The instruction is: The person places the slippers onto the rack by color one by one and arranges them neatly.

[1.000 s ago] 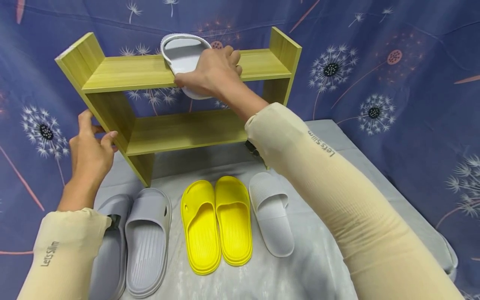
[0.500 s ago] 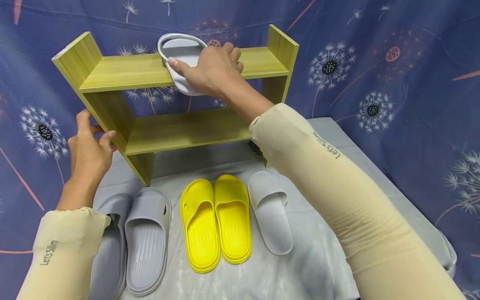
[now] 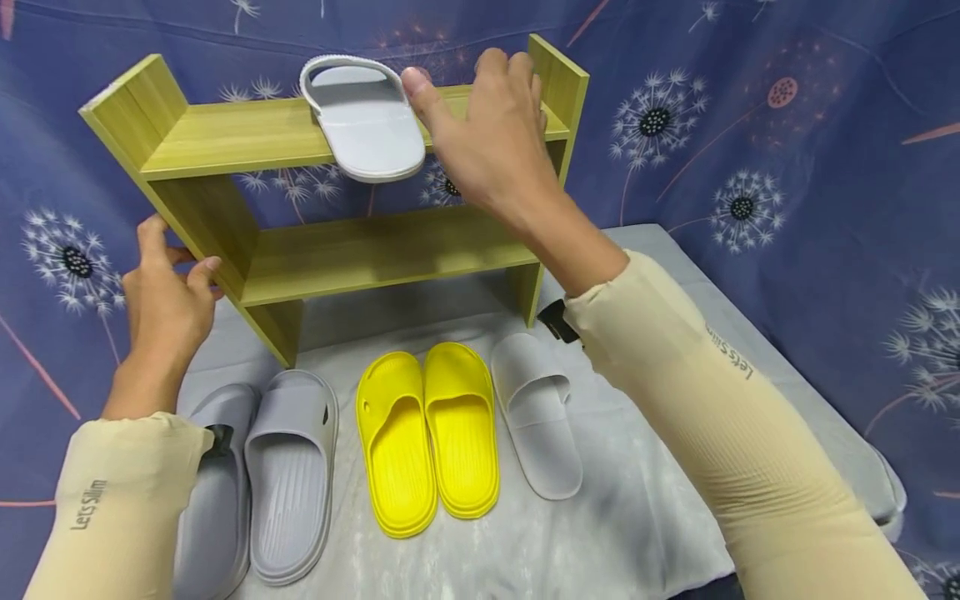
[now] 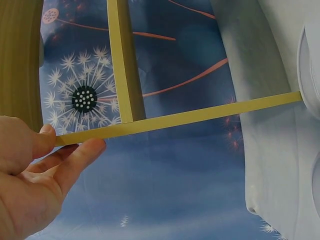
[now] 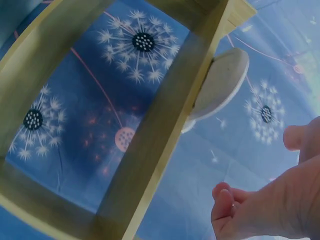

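Note:
A light grey-white slipper [image 3: 375,137] lies on the top board of a yellow-green wooden shoe rack [image 3: 225,137], its heel jutting past the front edge. Just right of it, above the same board, is my right hand [image 3: 498,137], holding nothing. In the right wrist view a gap separates that hand [image 5: 270,205] from the slipper [image 5: 222,85]. My left hand [image 3: 168,292] grips the rack's left side panel. Seen from the left wrist, thumb and fingers [image 4: 82,157] lie on either side of the panel's edge [image 4: 190,116].
On the grey cloth [image 3: 615,533] before the rack stand a grey slipper pair [image 3: 288,492], a yellow pair [image 3: 427,442] and a single light grey slipper [image 3: 540,417]. A dandelion-patterned blue curtain [image 3: 720,100] hangs behind and beside the rack.
My right hand has let go of the white slipper and moved right, away from it. The slipper now rests on the top board. The left hand keeps its hold on the rack.

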Action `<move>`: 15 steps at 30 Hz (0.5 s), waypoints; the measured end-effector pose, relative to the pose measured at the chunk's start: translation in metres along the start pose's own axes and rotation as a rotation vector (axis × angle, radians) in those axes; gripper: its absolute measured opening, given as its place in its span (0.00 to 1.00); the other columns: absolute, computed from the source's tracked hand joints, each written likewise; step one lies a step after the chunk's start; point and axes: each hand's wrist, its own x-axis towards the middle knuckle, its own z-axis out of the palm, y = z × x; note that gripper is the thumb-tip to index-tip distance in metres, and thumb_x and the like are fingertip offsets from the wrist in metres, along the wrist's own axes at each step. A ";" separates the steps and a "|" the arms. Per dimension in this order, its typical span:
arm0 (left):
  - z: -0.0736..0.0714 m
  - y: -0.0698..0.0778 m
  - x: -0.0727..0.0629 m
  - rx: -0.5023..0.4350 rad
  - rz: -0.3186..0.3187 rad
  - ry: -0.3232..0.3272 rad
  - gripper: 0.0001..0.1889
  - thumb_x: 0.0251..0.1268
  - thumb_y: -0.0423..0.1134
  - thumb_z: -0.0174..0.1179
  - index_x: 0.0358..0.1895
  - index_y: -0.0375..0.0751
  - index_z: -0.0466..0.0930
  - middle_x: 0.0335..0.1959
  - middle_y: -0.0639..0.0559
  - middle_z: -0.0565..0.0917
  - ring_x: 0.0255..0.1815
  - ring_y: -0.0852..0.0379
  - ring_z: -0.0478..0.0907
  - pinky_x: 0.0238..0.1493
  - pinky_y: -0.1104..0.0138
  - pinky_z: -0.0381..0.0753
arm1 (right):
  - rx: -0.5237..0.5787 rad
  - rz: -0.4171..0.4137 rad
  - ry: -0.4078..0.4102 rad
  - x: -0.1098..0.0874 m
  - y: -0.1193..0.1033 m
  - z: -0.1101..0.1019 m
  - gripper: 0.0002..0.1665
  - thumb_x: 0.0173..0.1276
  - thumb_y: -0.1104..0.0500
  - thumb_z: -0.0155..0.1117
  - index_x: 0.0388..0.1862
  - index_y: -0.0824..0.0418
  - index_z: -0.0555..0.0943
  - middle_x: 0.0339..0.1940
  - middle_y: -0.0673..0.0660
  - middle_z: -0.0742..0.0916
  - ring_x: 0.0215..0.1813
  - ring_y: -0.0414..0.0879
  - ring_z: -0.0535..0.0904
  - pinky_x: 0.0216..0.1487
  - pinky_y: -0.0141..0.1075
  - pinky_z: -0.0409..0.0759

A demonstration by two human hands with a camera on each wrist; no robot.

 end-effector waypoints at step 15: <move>-0.001 0.001 -0.001 0.018 -0.016 -0.011 0.28 0.74 0.44 0.49 0.71 0.69 0.52 0.56 0.38 0.78 0.25 0.83 0.68 0.24 0.88 0.72 | 0.123 -0.188 0.331 -0.059 0.069 0.002 0.33 0.72 0.39 0.50 0.66 0.58 0.68 0.49 0.57 0.75 0.45 0.46 0.69 0.39 0.36 0.70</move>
